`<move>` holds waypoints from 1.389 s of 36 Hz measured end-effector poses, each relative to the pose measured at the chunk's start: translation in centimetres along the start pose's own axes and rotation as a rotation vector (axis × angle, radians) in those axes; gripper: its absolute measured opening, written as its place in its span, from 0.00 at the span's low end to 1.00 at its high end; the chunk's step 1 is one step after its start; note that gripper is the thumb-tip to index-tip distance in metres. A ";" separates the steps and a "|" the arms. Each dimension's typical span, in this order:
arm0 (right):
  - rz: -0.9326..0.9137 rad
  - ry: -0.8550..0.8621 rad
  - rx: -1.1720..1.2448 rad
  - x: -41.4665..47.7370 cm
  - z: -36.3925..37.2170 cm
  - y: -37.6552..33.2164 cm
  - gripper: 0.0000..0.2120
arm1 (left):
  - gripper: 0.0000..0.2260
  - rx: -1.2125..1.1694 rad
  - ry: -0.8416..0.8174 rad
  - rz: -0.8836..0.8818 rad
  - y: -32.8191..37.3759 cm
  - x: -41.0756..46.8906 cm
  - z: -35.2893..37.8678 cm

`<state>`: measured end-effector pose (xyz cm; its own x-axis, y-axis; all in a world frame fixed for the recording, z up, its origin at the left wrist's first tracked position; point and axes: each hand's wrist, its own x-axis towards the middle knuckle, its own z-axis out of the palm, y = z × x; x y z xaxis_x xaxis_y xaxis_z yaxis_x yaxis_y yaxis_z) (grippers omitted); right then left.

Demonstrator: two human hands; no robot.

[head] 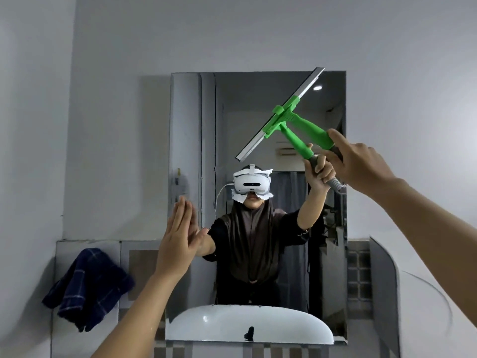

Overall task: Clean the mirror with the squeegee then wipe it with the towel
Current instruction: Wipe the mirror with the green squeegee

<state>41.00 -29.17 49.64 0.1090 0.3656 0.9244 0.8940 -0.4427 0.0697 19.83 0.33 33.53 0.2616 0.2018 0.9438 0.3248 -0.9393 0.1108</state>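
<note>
A rectangular mirror [258, 104] hangs on the grey wall straight ahead. My right hand [361, 161] grips the green handle of the squeegee [284, 115]. Its long metal blade lies slanted against the glass in the mirror's upper right, one end past the top edge. My left hand [178, 239] is flat with fingers straight, its palm pressed on the mirror's lower left edge. A dark blue checked towel [87, 288] hangs on the tiled ledge at the lower left, away from both hands.
A white sink [247, 324] shows in the mirror's bottom part, with a small dark tap. A tiled ledge [90, 245] runs along the wall below the mirror. My own reflection fills the mirror's middle.
</note>
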 end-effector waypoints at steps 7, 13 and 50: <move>0.092 0.044 0.057 -1.6 0.5 0.8 0.18 | 0.33 -0.027 -0.015 -0.022 0.4 -0.1 -0.2; 0.237 0.080 0.180 -2.8 2.6 -0.9 0.18 | 0.33 -0.044 -0.009 -0.032 0.7 -0.1 -0.3; 0.692 0.132 0.621 -5.1 9.6 -21.4 0.22 | 0.33 -0.016 -0.103 0.071 -1.4 -0.8 -0.4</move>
<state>25.50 -13.73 39.84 0.6873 0.0719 0.7228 0.7245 0.0033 -0.6892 18.83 1.35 32.75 0.3762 0.1612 0.9124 0.2875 -0.9565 0.0504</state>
